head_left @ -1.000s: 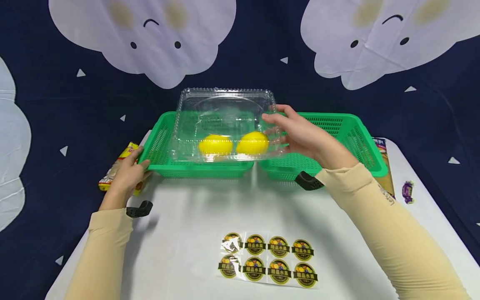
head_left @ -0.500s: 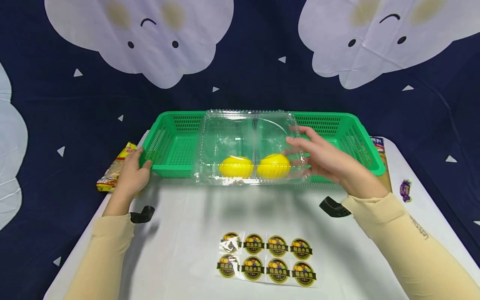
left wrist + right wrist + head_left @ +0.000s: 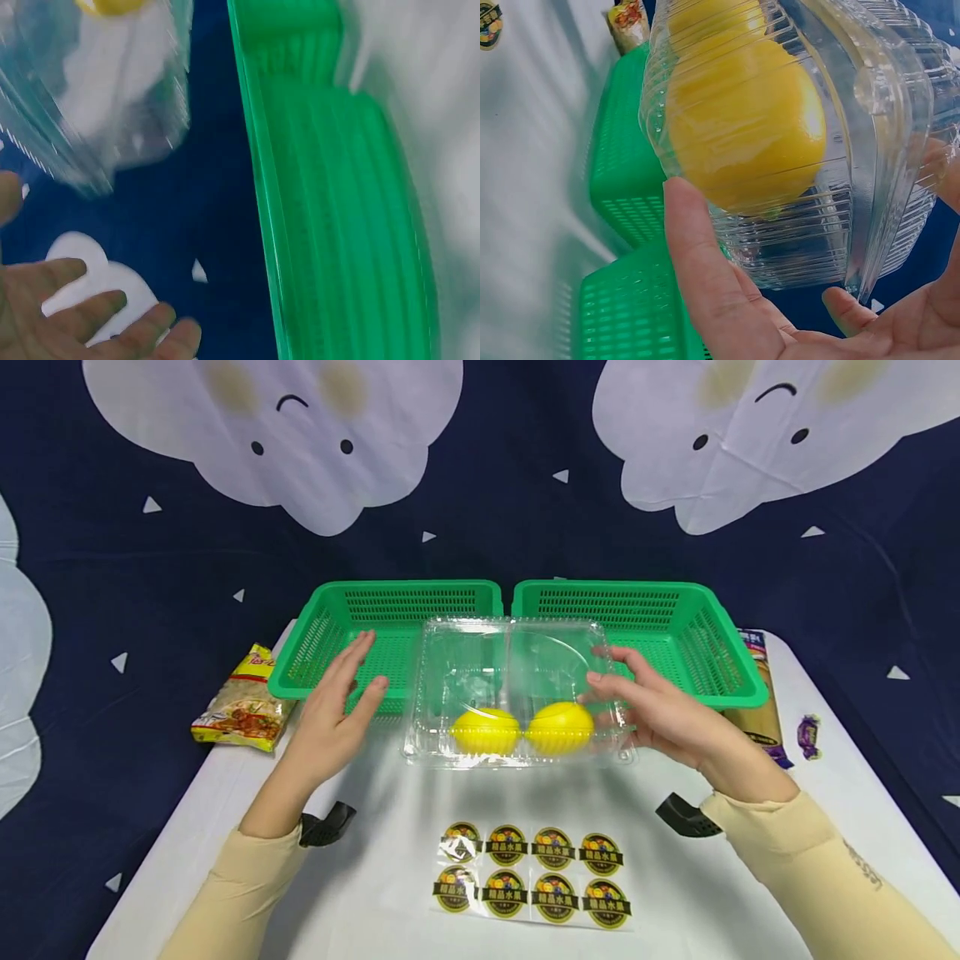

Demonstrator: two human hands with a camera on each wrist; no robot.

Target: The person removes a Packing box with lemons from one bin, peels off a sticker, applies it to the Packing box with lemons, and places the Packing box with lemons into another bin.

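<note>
A clear plastic clamshell box [image 3: 468,689], closed, hangs over the table in front of two green baskets. Inside it lie two lemons [image 3: 486,732], [image 3: 742,124] side by side along its lower edge. My right hand [image 3: 667,714] grips the box by its right end, thumb on one side and fingers on the other, as the right wrist view shows. To the left of the box, apart from it, my left hand [image 3: 326,722] holds nothing; its fingers are extended and overlap the front of the left basket [image 3: 420,586].
The right basket [image 3: 611,586] stands beside the left one at the back. Near the front lies a sheet of round fruit stickers [image 3: 530,877]. A yellow snack bag [image 3: 247,702] is at the left, a brown package [image 3: 753,702] and a purple wrapped candy [image 3: 809,737] at the right.
My right hand has brought the box with the lemons rightward, down and nearer from over the left basket. My left hand has let go of that basket's rim and moved right toward the box.
</note>
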